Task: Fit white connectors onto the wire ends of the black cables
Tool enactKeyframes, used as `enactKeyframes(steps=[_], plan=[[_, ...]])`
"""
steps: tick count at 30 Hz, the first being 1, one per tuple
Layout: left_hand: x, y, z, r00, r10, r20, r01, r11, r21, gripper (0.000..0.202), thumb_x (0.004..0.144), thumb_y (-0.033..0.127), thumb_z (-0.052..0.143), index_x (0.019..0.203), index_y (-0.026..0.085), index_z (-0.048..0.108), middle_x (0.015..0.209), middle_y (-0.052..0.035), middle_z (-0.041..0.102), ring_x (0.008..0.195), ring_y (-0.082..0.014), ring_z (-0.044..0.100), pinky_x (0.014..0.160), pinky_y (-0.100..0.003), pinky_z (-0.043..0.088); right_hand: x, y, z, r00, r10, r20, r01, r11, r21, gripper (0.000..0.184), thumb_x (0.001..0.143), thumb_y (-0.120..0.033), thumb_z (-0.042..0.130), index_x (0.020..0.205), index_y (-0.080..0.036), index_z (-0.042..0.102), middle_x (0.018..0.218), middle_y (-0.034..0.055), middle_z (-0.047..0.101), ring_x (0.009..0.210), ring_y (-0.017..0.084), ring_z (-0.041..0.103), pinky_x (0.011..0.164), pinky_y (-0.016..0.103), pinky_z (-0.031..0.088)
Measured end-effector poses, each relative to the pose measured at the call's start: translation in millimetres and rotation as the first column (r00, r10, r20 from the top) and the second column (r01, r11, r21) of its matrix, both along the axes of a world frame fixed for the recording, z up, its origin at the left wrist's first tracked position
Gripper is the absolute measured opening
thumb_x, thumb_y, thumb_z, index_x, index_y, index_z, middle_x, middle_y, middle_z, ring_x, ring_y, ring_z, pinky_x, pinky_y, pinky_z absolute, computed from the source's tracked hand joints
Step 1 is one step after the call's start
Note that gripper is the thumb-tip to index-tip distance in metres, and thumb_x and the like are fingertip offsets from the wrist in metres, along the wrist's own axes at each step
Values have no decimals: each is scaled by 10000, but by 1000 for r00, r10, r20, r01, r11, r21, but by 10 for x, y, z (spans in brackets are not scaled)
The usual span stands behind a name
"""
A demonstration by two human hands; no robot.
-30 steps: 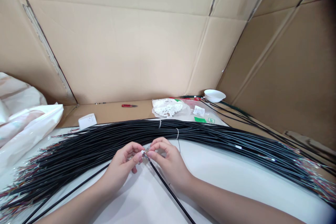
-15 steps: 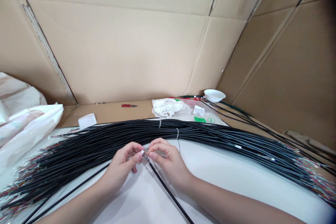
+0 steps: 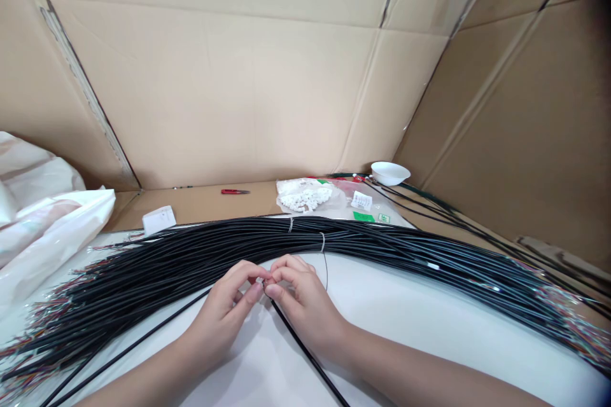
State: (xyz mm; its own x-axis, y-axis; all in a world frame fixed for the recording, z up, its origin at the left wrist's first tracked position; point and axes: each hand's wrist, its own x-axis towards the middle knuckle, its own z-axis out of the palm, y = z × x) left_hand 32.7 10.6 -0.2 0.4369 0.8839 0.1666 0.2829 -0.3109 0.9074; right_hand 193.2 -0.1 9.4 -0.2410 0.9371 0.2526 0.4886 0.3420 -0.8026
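Between thumb and fingers, my left hand (image 3: 233, 302) pinches a small white connector (image 3: 259, 281). My right hand (image 3: 300, 299) touches it from the other side, its fingertips closed on the thin wires at the end of a black cable (image 3: 305, 353). Those wires are mostly hidden by my fingers. From there the cable slants down to the right, under my right wrist, to the bottom edge. Behind both hands curves a thick bundle of black cables (image 3: 191, 254), tied in the middle, with coloured wire ends fanning out at both sides.
Farther back lies a clear bag of white connectors (image 3: 308, 199), with a white bowl (image 3: 390, 173) to its right. Red-handled tweezers (image 3: 235, 191) and a white box-like piece (image 3: 159, 220) lie left of it. White plastic bags (image 3: 52, 210) sit at far left; cardboard walls (image 3: 214, 95) enclose the table.
My hands have come closer together. My right fingertips now press against the wires right beside the white connector, and the wires are more covered than before.
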Motion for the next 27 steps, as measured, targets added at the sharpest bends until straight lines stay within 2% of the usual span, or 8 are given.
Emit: enactKeyframes(steps=[11, 17, 27], plan=[[32, -4, -12, 1000, 26, -2, -26, 1000, 17, 207, 872, 298, 398, 771, 203, 552, 753, -13, 519, 704, -155, 479, 588, -225, 374, -21, -28, 7, 997, 0, 77, -1, 1000, 8, 145, 797, -136, 519, 664, -187, 548, 843, -4, 556, 870, 166, 487, 795, 335, 297], [31, 2, -20, 999, 37, -20, -37, 999, 6, 219, 877, 308, 384, 750, 197, 523, 727, -4, 492, 676, -146, 449, 586, -220, 360, -24, -40, -10, 992, 6, 125, -8, 1000, 14, 128, 822, -149, 481, 705, -192, 509, 831, -3, 548, 861, 163, 486, 774, 330, 294], [27, -18, 21, 998, 47, -38, -48, 998, -35, 217, 881, 324, 364, 750, 196, 479, 721, 9, 473, 637, -135, 416, 591, -221, 340, -28, -75, -29, 968, -81, 239, 13, 962, 271, 53, 798, -143, 516, 782, -193, 516, 846, -7, 576, 863, 156, 477, 789, 332, 238]])
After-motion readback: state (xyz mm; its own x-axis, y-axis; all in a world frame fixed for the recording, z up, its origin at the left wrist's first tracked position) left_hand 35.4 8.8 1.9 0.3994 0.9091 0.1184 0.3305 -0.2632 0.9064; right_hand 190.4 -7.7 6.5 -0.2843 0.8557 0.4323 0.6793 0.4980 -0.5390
